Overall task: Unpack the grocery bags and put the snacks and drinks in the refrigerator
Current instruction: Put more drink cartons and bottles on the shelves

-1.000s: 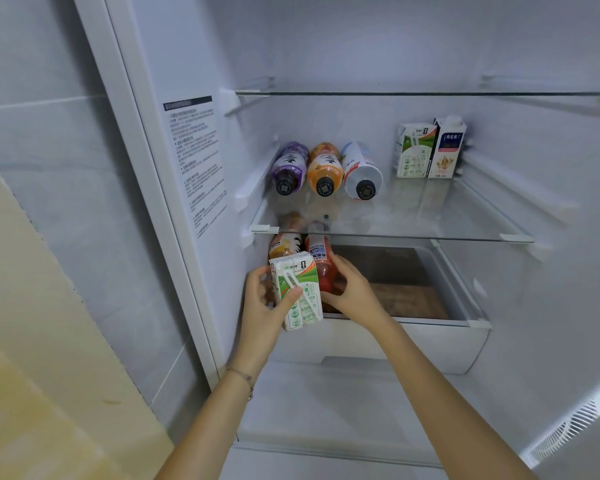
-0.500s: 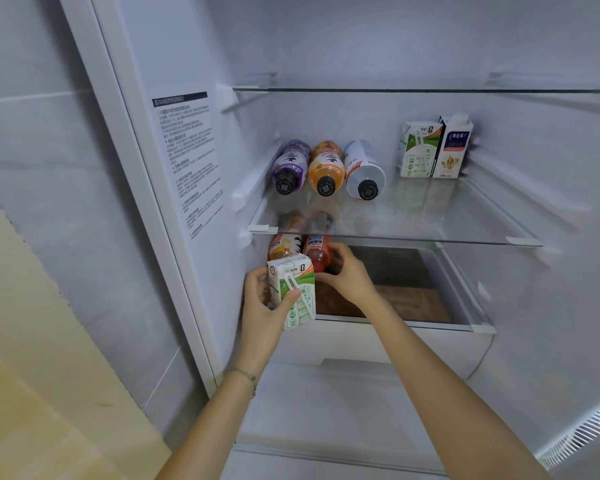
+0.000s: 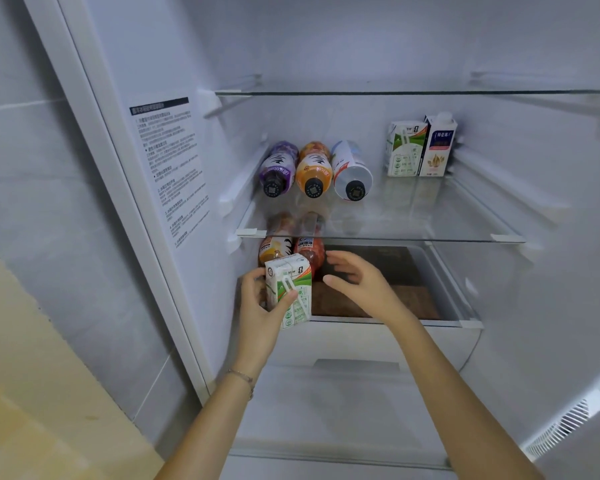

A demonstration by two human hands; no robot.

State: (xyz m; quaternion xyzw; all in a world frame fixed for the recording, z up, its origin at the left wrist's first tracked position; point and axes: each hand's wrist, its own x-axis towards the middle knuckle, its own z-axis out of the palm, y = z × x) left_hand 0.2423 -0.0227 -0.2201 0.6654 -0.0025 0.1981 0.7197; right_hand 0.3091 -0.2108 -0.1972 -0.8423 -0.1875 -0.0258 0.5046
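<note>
At the white plastic drawer's (image 3: 378, 336) front-left corner, your left hand (image 3: 258, 308) grips the green-and-white cardboard carton (image 3: 291, 277), right hand (image 3: 357, 282) loosely spread, empty: stowing it likely comes next.

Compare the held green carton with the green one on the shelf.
The held carton is gripped by the left hand, slightly tilted, before the drawer; the shelf carton stands upright, free, at the back beside a blue carton. Both share green-white print and an attached straw.

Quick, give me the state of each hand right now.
Left hand: holding the green-and-white drink carton.
Right hand: open, fingers relaxed, holding nothing.
</note>
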